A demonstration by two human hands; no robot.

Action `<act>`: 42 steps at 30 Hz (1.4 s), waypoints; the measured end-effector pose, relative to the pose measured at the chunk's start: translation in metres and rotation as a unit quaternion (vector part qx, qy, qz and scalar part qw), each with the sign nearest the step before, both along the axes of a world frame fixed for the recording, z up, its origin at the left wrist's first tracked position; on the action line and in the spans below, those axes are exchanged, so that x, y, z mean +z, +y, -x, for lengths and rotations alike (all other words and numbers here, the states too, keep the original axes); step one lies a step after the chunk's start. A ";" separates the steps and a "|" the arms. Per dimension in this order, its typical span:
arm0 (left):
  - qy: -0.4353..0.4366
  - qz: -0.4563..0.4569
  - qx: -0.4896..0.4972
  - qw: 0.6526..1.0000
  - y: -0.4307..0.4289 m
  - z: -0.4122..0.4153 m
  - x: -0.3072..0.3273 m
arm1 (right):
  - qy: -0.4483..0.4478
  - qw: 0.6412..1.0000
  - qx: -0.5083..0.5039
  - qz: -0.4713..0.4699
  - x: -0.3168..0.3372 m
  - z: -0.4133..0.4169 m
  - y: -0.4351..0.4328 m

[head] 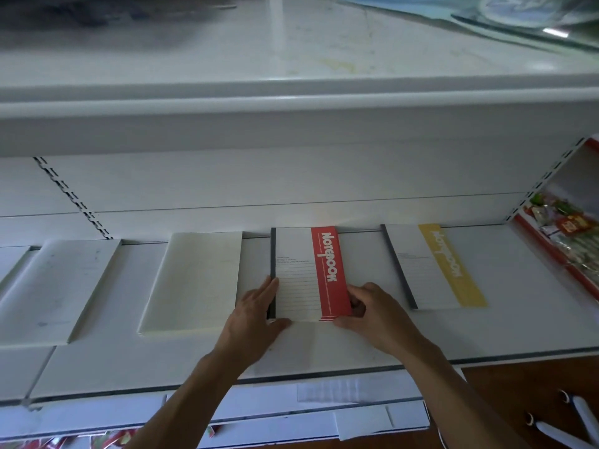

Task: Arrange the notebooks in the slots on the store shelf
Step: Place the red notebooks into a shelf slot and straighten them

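Note:
A notebook with a red "Notebook" band (304,270) lies flat in the middle of the white shelf (324,348), its far end against the back panel. My left hand (256,315) lies with straight fingers along its dark spine at the near left corner. My right hand (372,309) has its fingers curled round the near right corner at the red band. A yellow-banded notebook (431,267) lies to the right. A plain cream notebook (197,283) and a white one (61,286) lie to the left.
An upper shelf edge (291,105) overhangs the row. Packaged goods with red trim (564,234) fill the bay at far right. Slotted uprights (71,199) run down the back panel. White items with loops (564,426) lie on the brown floor below.

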State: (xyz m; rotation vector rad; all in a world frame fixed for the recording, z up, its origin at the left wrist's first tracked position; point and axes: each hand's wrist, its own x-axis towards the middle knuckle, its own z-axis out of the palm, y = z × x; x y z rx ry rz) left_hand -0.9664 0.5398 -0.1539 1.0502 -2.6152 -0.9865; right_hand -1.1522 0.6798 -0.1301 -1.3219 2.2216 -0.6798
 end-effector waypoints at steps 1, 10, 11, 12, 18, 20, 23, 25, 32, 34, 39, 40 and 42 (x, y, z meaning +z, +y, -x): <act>-0.010 0.005 -0.001 1.000 -0.001 0.000 0.000 | 0.005 1.000 0.002 -0.002 -0.001 0.001 0.000; -0.016 -0.015 0.000 1.000 0.007 0.001 0.010 | 0.017 1.000 0.003 -0.006 -0.006 0.000 0.002; -0.002 -0.023 0.003 1.000 0.008 0.001 0.011 | 0.014 1.000 0.005 -0.008 -0.006 0.000 0.001; 0.007 -0.032 0.006 0.999 0.011 0.002 0.012 | 0.012 1.000 0.008 -0.010 -0.005 0.001 0.001; 0.083 -0.113 0.024 0.990 0.024 0.007 0.013 | 0.008 1.000 0.008 -0.029 0.000 -0.001 0.001; 0.108 -0.143 0.029 0.983 0.023 0.008 0.023 | -0.006 0.999 0.008 -0.036 0.005 -0.002 0.001; 0.125 -0.184 0.038 0.974 0.022 0.004 0.041 | 0.005 0.997 -0.007 -0.073 0.019 -0.007 -0.001; 0.122 -0.192 0.038 0.973 0.024 -0.013 0.053 | 0.047 0.993 -0.053 -0.095 0.032 -0.016 -0.003; 0.035 -0.031 0.111 0.993 -0.013 -0.208 0.088 | 0.110 0.993 -0.043 -0.007 0.062 -0.157 -0.081; -0.032 0.046 0.149 0.987 -0.030 -0.286 0.099 | 0.114 0.993 0.009 -0.003 0.058 -0.223 -0.124; -0.152 0.115 0.289 0.938 -0.052 -0.476 0.117 | 0.087 0.984 0.157 0.020 0.066 -0.404 -0.214; -0.162 0.115 0.318 0.927 -0.053 -0.508 0.119 | 0.085 0.978 0.188 0.020 0.069 -0.438 -0.228; -0.163 0.113 0.374 0.906 -0.055 -0.567 0.117 | 0.085 0.966 0.241 0.024 0.072 -0.501 -0.254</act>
